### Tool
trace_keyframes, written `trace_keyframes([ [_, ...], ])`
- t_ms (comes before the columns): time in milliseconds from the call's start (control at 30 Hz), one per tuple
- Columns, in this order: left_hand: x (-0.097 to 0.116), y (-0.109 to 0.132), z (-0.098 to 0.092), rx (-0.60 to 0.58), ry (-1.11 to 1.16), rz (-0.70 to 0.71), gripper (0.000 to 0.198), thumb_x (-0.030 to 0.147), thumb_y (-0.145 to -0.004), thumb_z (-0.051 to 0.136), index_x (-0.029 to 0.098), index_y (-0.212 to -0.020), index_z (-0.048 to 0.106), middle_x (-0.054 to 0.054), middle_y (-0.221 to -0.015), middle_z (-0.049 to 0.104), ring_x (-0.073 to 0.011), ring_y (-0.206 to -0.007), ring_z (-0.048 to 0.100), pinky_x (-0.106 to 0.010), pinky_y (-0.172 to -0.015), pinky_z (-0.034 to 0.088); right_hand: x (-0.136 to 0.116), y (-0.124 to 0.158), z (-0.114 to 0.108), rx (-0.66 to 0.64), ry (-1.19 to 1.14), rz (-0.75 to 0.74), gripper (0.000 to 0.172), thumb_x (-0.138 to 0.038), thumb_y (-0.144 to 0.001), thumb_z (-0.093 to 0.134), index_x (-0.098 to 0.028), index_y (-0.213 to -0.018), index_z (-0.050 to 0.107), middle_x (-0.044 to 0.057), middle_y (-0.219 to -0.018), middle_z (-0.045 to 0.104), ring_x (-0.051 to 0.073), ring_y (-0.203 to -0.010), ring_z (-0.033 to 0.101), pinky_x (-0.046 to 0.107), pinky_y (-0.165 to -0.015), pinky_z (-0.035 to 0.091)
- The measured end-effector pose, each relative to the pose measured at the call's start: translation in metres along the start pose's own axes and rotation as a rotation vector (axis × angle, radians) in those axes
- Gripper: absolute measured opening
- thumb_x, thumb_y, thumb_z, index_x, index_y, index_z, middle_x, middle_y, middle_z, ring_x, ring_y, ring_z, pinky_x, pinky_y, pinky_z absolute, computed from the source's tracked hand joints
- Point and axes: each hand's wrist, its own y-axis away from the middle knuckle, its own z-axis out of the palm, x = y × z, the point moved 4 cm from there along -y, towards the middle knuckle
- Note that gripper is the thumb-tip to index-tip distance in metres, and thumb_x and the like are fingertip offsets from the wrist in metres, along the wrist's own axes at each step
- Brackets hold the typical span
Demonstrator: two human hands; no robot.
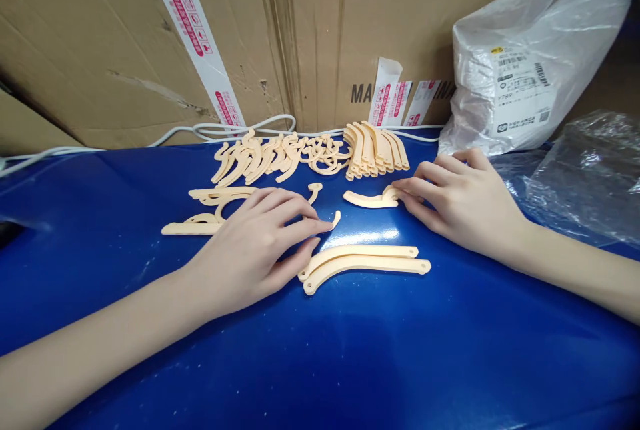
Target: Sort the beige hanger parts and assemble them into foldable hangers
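My left hand point(270, 237) is low over the blue tabletop, its index fingertip and thumb at a small curved cream piece point(337, 219) that is mostly hidden by the fingers. Under and beside this hand lie cream pieces with a ring-shaped part point(220, 209) and a straight bar point(187, 229). On the right, my right hand point(453, 197) pinches the hooked end of a curved cream piece point(367, 200) resting on the table. Two long bent cream strips point(367, 265), with holes at their ends, lie side by side just right of my left thumb.
Behind the hands are a pile of hooked cream pieces point(260, 157), several ring-like pieces point(327, 153) and a stack of curved strips point(375, 150). A white cable point(200, 130) runs along cardboard boxes point(310, 37). A labelled plastic bag point(525, 63) stands at back right, beside clear wrap point(595, 170).
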Motion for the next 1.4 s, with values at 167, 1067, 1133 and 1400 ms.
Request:
trace_keyframes([
  [167,0.0,0.001,0.0,0.001,-0.005,0.003,0.027,0.02,-0.096,0.048,0.02,-0.114,0.069,-0.006,-0.104,0.069,-0.0223,-0.102,0.059,-0.039,-0.088,0.043,0.005,0.003,-0.002,0.042,-0.155,0.025,0.03,-0.034,-0.099,0.045,-0.018,-0.107,0.069,0.011,-0.097,0.067,0.024,-0.085,0.058,0.04,-0.075,0.034],
  [1067,-0.001,0.003,0.001,0.004,0.002,-0.004,0.027,0.019,-0.096,0.05,0.02,-0.115,0.069,-0.006,-0.105,0.069,-0.0232,-0.105,0.057,-0.039,-0.09,0.042,0.013,0.002,0.011,-0.062,-0.694,0.016,0.022,-0.024,-0.098,0.049,-0.023,-0.11,0.067,0.007,-0.111,0.068,0.021,-0.105,0.063,0.039,-0.089,0.046],
  [1133,-0.001,0.002,0.002,0.007,0.003,-0.006,0.027,0.019,-0.096,0.05,0.019,-0.115,0.069,-0.005,-0.106,0.069,-0.023,-0.105,0.057,-0.039,-0.09,0.042,0.012,0.002,0.009,-0.064,-0.685,0.012,0.022,-0.024,-0.098,0.049,-0.023,-0.111,0.068,0.007,-0.112,0.067,0.021,-0.106,0.063,0.039,-0.09,0.045],
  [1400,-0.003,0.004,0.003,0.01,-0.016,0.007,0.03,0.013,-0.097,0.046,0.02,-0.116,0.068,-0.004,-0.107,0.069,-0.0224,-0.105,0.056,-0.038,-0.089,0.042,0.012,0.003,0.009,-0.026,-0.678,-0.019,0.023,-0.024,-0.098,0.05,-0.024,-0.114,0.066,0.006,-0.111,0.067,0.021,-0.107,0.062,0.039,-0.091,0.042],
])
